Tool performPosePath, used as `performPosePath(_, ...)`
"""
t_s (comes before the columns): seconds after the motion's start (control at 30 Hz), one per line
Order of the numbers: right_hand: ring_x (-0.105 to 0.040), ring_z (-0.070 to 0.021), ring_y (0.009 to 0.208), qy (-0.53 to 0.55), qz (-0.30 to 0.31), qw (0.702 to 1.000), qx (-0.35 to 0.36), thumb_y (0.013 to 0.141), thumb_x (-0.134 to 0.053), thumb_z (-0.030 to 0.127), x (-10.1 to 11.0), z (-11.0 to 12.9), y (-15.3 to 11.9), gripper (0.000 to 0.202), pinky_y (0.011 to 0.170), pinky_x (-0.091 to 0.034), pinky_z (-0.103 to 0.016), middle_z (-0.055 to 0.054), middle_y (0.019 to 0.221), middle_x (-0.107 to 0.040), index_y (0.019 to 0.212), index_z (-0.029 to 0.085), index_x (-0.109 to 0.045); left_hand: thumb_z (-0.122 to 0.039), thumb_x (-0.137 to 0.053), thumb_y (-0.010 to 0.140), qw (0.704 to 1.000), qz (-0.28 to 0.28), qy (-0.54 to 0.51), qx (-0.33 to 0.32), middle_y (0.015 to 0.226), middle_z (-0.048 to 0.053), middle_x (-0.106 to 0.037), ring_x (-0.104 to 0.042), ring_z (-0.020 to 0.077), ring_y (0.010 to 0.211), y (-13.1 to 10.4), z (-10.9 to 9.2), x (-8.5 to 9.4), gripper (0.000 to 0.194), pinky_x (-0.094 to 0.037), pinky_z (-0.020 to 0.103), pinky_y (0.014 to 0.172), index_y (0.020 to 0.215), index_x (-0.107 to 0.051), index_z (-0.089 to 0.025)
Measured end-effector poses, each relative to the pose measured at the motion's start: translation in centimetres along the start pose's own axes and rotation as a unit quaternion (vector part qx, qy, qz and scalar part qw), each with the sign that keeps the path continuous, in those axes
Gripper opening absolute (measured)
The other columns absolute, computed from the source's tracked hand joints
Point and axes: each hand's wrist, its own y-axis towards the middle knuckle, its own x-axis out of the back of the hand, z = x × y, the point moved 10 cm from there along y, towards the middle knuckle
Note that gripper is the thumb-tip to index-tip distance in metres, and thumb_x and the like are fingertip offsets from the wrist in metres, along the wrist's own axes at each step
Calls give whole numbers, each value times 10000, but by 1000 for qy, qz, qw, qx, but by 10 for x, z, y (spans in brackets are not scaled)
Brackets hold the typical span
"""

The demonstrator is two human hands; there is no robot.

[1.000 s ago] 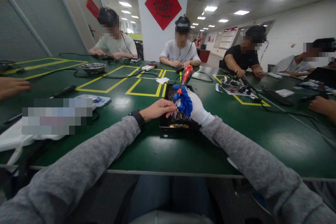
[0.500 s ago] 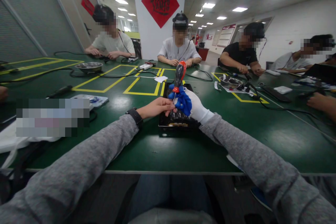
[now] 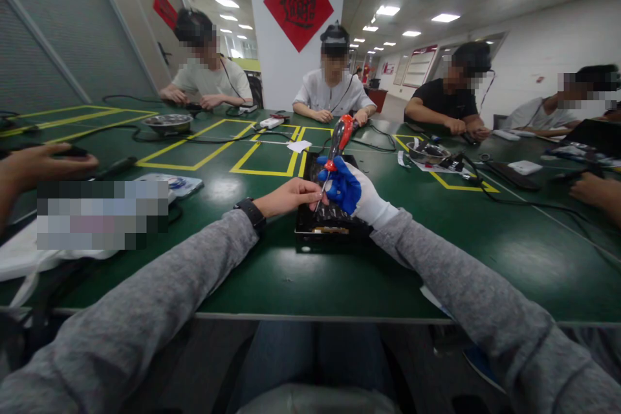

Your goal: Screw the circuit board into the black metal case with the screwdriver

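Note:
A screwdriver (image 3: 341,136) with a red and black handle stands tilted, its handle leaning up and to the right. My right hand (image 3: 356,191), in a white glove with blue coating, grips it low, near the collar and shaft. The thumb and fingers of my bare left hand (image 3: 294,197) pinch the shaft close to its lower end. Under both hands lies a black flat device (image 3: 334,226), with an open-looking dark interior and a gold-coloured strip along its near edge. My fingers hide part of it, and the screwdriver tip is hard to make out.
The green table (image 3: 272,278) carries yellow tape outlines and black cables. Metal bowls (image 3: 167,123) stand farther back, and a paper scrap (image 3: 299,146) lies beyond the device. At left are a white-edged pack (image 3: 179,185) and another person's hand (image 3: 48,165). Several people sit opposite.
The screwdriver handle has tilted farther right, and my gloved fingers have loosened around the shaft. My left hand has stayed nearly still. Another person's hand has reached in from the left.

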Motion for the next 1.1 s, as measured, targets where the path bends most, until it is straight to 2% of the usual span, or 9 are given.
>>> performPosePath(0.17,-510,-47,456,-9,5,1000,13,779,-581,425,3,-2,4,285,397,-429,-148,39,637,-587,913,174,-558,-380,-609,747,1000,5,14,-10,785,55,-641,-562,115,698,3,-2,-2,279,-439,233,679,784,-667,-110)
performPosePath(0.27,-529,-52,478,-6,1,999,39,763,-611,387,2,-1,2,247,427,-450,-153,51,616,-579,882,183,-541,-344,-678,685,1000,-2,20,-22,742,38,-648,-572,110,684,3,-3,-2,232,-452,229,680,716,-661,-115)
performPosePath(0.37,-519,-52,438,-17,-19,998,54,745,-639,360,2,4,-2,239,395,-433,-145,57,583,-579,840,185,-508,-342,-674,693,1000,21,5,-15,745,55,-669,-594,120,689,1,-1,-4,231,-467,235,679,736,-680,-114)
performPosePath(0.47,-533,-65,423,-18,-24,999,16,785,-583,408,2,0,-4,259,391,-453,-161,39,580,-596,861,173,-508,-351,-656,718,998,54,-11,-4,803,89,-689,-617,138,741,0,1,-5,259,-474,243,714,795,-697,-107)
performPosePath(0.6,-536,-65,414,-6,19,1000,-22,872,-429,439,-5,-3,-3,322,395,-468,-173,24,609,-614,997,159,-529,-351,-651,731,996,87,-24,8,868,116,-691,-624,144,797,-1,2,-8,297,-469,252,762,872,-692,-93)
performPosePath(0.73,-551,-67,441,-3,34,999,8,880,-443,364,-6,0,-1,267,407,-469,-166,28,613,-609,1021,161,-545,-336,-659,724,997,66,-41,14,867,98,-683,-613,134,781,0,3,-8,274,-469,252,746,846,-679,-92)
performPosePath(0.9,-533,-53,436,-36,-2,999,38,836,-523,373,-3,4,-4,256,407,-446,-146,32,618,-613,1007,184,-550,-324,-706,669,999,-8,-42,3,701,15,-632,-551,75,635,2,5,2,243,-445,203,662,719,-644,-94)
performPosePath(1.0,-544,-62,447,-33,-15,998,45,835,-529,355,-3,7,-6,243,417,-454,-156,31,630,-624,1020,199,-528,-327,-705,669,999,-2,-35,-10,734,29,-635,-556,82,660,2,4,3,245,-442,208,672,713,-652,-91)
performPosePath(1.1,-551,-65,457,1,25,1000,10,887,-415,385,-9,1,-5,285,412,-450,-155,10,642,-630,1030,170,-537,-334,-690,688,999,21,-16,-19,804,62,-654,-579,107,720,1,3,2,246,-444,221,693,744,-675,-96)
